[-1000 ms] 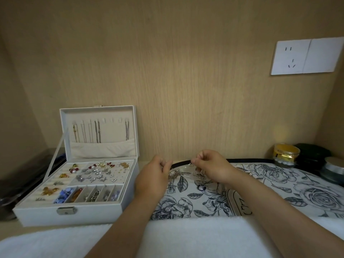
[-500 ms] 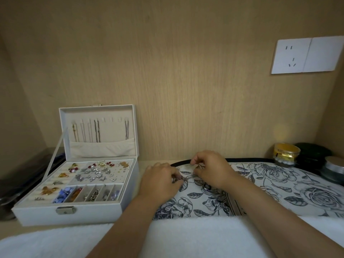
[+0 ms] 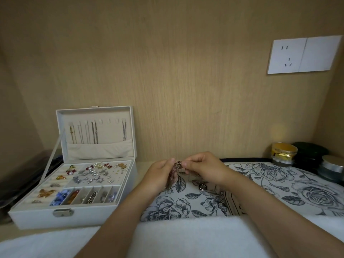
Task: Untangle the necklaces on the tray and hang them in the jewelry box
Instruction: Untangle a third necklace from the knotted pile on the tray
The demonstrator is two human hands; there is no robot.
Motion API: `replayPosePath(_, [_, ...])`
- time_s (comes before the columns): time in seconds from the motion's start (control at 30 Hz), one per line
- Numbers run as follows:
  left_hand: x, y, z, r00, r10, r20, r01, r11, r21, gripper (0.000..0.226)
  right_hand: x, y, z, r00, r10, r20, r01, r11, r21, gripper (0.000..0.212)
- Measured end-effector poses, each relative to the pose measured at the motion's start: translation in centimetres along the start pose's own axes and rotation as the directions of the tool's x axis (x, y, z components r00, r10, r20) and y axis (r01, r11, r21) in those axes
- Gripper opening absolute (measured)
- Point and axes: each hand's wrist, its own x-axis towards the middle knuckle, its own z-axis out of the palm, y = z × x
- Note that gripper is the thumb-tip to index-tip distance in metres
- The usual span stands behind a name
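Between left hand (image 3: 158, 176), right hand (image 3: 205, 168): necklaces (image 3: 177, 165).

Dim, warm light, brightest on the middle of the wooden wall (image 3: 176, 81). The corners darken, the edges bow, the socket (image 3: 303, 54) leans, and fine detail is soft.

Jewelry box (image 3: 89, 218) at left, chains (image 3: 94, 133) hanging in its raised lid, tray (image 3: 279, 183) beside it at right, necklace tangle (image 3: 176, 165) pinched between left hand (image 3: 158, 175) and right hand (image 3: 206, 168) above the tray, jars (image 3: 283, 153) behind, towel (image 3: 186, 237) in front.
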Motion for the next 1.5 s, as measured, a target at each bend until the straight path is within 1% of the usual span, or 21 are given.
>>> replayPosePath(0.07, [0.0, 0.2, 0.0, 1.000, -0.008, 0.009, 0.008, 0.999, -0.047, 0.041, 0.0, -0.4, 0.0, 0.999, 0.032, 0.029, -0.034, 0.997, 0.063, 0.027])
replayPosePath(0.13, [0.3, 0.1, 0.1, 1.000, -0.001, 0.000, 0.001, 0.996, -0.094, 0.033, 0.1, -0.6, 0.1, 0.998, 0.048, 0.047, -0.053, 0.993, 0.106, 0.036])
replayPosePath(0.23, [0.5, -0.1, -0.3, 1.000, 0.017, 0.020, -0.014, 0.990, -0.141, 0.025, 0.2, -1.0, -0.2, 0.996, 0.084, -0.021, -0.081, 0.990, 0.117, 0.044])
replayPosePath(0.3, [0.4, -0.2, -0.7, 0.998, 0.062, 0.025, -0.060, 0.996, -0.067, 0.020, -0.1, -1.0, -0.7, 0.994, 0.080, -0.069, -0.077, 0.996, 0.049, 0.043])
replayPosePath(0.37, [0.4, -0.3, -0.8, 0.995, 0.101, -0.001, -0.101, 0.995, 0.020, 0.013, -0.6, -0.9, -1.0, 0.996, 0.054, -0.073, -0.057, 0.997, -0.047, 0.038])
replayPosePath(0.47, [0.5, -0.7, -0.5, 0.989, 0.139, -0.049, -0.133, 0.985, 0.109, 0.018, -1.0, -0.9, -1.2, 0.998, 0.045, -0.039, -0.047, 0.996, -0.070, 0.029])
replayPosePath(0.63, [0.2, -1.0, 0.5, 0.989, 0.106, -0.107, -0.096, 0.991, 0.098, 0.028, -0.7, -0.4, -1.0, 0.999, 0.023, -0.043, -0.027, 0.996, -0.088, 0.028])
replayPosePath(0.67, [0.0, -1.0, 0.7, 0.986, 0.111, -0.123, -0.096, 0.988, 0.125, 0.028, -0.7, -0.4, -0.8, 0.999, 0.029, -0.038, -0.033, 0.995, -0.089, 0.029])
replayPosePath(0.7, [-0.2, -1.0, 0.8, 0.980, 0.137, -0.146, -0.107, 0.974, 0.201, 0.026, -0.7, -0.4, -0.7, 0.999, 0.041, -0.029, -0.043, 0.995, -0.088, 0.030])
replayPosePath(0.77, [-0.3, -1.1, 0.9, 0.943, 0.273, -0.191, -0.163, 0.878, 0.451, 0.016, -0.7, -0.4, -0.4, 0.999, 0.046, -0.018, -0.047, 0.995, -0.088, 0.031])
replayPosePath(0.8, [-0.4, -1.0, 0.9, 0.913, 0.359, -0.195, -0.211, 0.823, 0.527, 0.010, -0.7, -0.4, -0.3, 0.999, 0.050, -0.021, -0.052, 0.995, -0.081, 0.031])
replayPosePath(0.83, [-0.4, -1.0, 0.8, 0.884, 0.429, -0.188, -0.269, 0.794, 0.546, 0.007, -0.7, -0.4, -0.2, 0.998, 0.056, -0.030, -0.058, 0.996, -0.073, 0.032])
replayPosePath(0.87, [-0.4, -0.9, 0.9, 0.871, 0.458, -0.178, -0.313, 0.796, 0.518, 0.009, -0.7, -0.4, -0.2, 0.998, 0.057, -0.033, -0.059, 0.996, -0.060, 0.033])
replayPosePath(0.93, [-0.7, -0.7, 1.1, 0.908, 0.389, -0.153, -0.321, 0.883, 0.342, 0.012, -0.5, -0.2, -0.4, 0.998, 0.054, -0.042, -0.055, 0.998, -0.027, 0.035])
replayPosePath(0.97, [-0.8, -0.6, 1.3, 0.935, 0.330, -0.129, -0.290, 0.922, 0.256, 0.009, -0.4, -0.1, -0.4, 0.997, 0.057, -0.046, -0.058, 0.998, -0.022, 0.035])
replayPosePath(1.03, [-0.8, -0.7, 1.5, 0.959, 0.263, -0.101, -0.246, 0.956, 0.157, 0.004, -0.4, 0.0, -0.6, 0.998, 0.051, -0.037, -0.053, 0.998, -0.040, 0.034])
replayPosePath(1.1, [-0.5, -1.0, 1.3, 0.972, 0.219, -0.081, -0.213, 0.974, 0.072, 0.010, -0.3, 0.2, -0.8, 0.998, 0.061, -0.020, -0.062, 0.996, -0.069, 0.031])
replayPosePath(1.17, [-0.3, -1.0, 0.9, 0.985, 0.154, -0.079, -0.155, 0.988, -0.006, 0.013, -0.3, 0.2, -1.3, 0.997, 0.074, -0.021, -0.075, 0.996, -0.054, 0.024])
replayPosePath(1.37, [-0.2, -0.7, 1.0, 0.995, 0.070, -0.065, -0.074, 0.995, -0.063, 0.018, -0.5, 0.0, -1.4, 0.998, 0.060, 0.025, -0.060, 0.998, 0.006, 0.015])
replayPosePath(1.43, [-0.3, -0.8, 1.0, 0.994, 0.094, -0.048, -0.097, 0.994, -0.049, 0.015, -0.5, 0.0, -1.4, 0.994, 0.088, 0.070, -0.090, 0.996, 0.027, 0.015])
replayPosePath(1.5, [-0.2, -1.2, 0.7, 0.987, 0.160, -0.026, -0.159, 0.986, 0.039, 0.016, -0.6, 0.0, -1.5, 0.989, 0.103, 0.102, -0.110, 0.992, 0.062, 0.017])
